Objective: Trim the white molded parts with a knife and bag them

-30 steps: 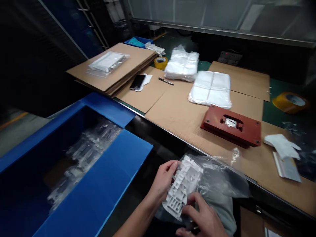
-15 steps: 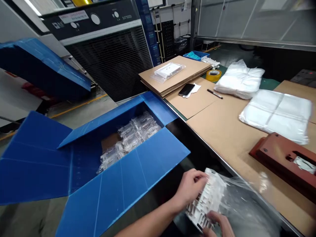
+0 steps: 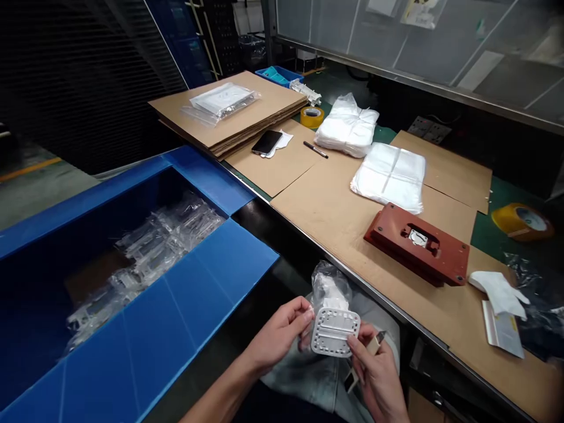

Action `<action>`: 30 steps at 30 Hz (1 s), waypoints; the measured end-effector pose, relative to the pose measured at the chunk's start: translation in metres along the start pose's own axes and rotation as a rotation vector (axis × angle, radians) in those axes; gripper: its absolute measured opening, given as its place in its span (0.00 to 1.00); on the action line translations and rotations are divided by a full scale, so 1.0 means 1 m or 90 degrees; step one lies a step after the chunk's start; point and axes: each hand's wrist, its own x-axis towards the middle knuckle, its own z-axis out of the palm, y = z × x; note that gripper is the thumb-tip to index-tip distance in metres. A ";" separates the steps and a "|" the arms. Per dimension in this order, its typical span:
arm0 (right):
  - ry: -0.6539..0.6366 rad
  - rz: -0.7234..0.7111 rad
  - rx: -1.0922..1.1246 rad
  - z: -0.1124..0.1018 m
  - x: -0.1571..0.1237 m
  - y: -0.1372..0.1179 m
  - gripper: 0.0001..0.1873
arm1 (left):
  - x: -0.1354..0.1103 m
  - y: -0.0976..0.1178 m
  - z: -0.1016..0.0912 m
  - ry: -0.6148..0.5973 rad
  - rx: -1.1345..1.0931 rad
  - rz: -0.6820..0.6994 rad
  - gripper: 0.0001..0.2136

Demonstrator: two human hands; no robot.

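Observation:
My left hand and my right hand together hold a white moulded plastic part wrapped in a clear plastic bag, low in the view over my lap. The part's flat face with rows of small holes points at me. Left fingers pinch its left edge, right fingers grip its right edge. The bag's loose end bunches up above the part. A small tan object sticks out by my right fingers.
An open blue corrugated box at my left holds several bagged white parts. On the cardboard-covered bench lie a red fixture block, stacks of clear bags, a phone, a pen, tape rolls and a white glove.
The bagged part has turned from edge-on to flat face toward me and the bag is gathered tighter around it. The view has swung back right toward the bench.

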 end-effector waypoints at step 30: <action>0.082 0.160 0.194 0.006 -0.007 -0.007 0.20 | -0.009 -0.013 -0.021 0.150 0.103 0.201 0.13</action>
